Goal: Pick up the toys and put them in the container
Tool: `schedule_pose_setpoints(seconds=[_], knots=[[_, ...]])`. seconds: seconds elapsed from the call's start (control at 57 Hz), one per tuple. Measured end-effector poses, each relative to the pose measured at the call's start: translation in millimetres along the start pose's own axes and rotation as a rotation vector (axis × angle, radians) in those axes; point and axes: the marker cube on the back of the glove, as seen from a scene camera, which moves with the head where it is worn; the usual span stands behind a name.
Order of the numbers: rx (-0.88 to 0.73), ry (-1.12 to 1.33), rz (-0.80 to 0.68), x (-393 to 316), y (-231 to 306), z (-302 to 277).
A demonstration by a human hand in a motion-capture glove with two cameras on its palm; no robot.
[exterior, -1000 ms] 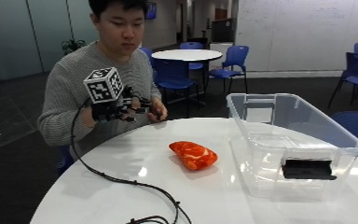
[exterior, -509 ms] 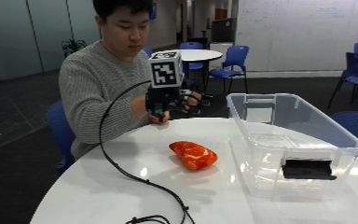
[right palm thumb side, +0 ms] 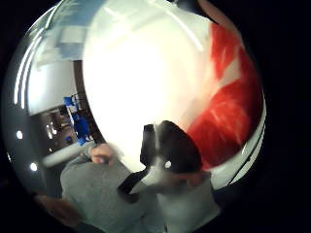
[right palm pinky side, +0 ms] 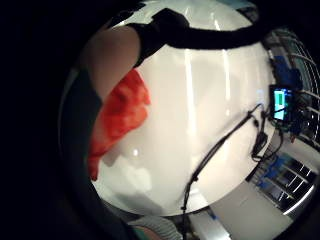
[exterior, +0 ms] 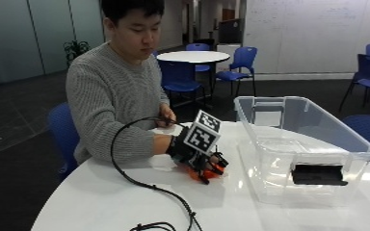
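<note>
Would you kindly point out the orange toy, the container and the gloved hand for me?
Orange toy (right palm pinky side: 122,117): little finger side palm view, its middle.
Container (exterior: 313,148): outside view, its near rim.
Gloved hand (exterior: 188,150): outside view, the back of the hand, over the toy.

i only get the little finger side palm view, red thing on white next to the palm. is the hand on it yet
Observer: In the outside view the gloved right hand is down over the orange toy on the table; I can't tell whether the fingers have closed.
Operator: where's the container
Observer: A clear plastic bin stands on the table beside the toy, on the far side from the person.
Operator: anything in it
Observer: No toys show inside; only a dark handle piece on its near wall.
Operator: other hand
Observer: The bare hand rests at the table edge, off the toy.
</note>
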Motion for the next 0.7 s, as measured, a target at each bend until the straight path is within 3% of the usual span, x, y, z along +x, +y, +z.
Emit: schedule_pose_setpoints(seconds=[0.298,0.544,0.701], knots=[[0.085,0.061,-0.004,-5,1,10],[0.406,0.009,-0.02,-14,-1,10],[0.468,-0.006,-0.039,-17,-1,10]])
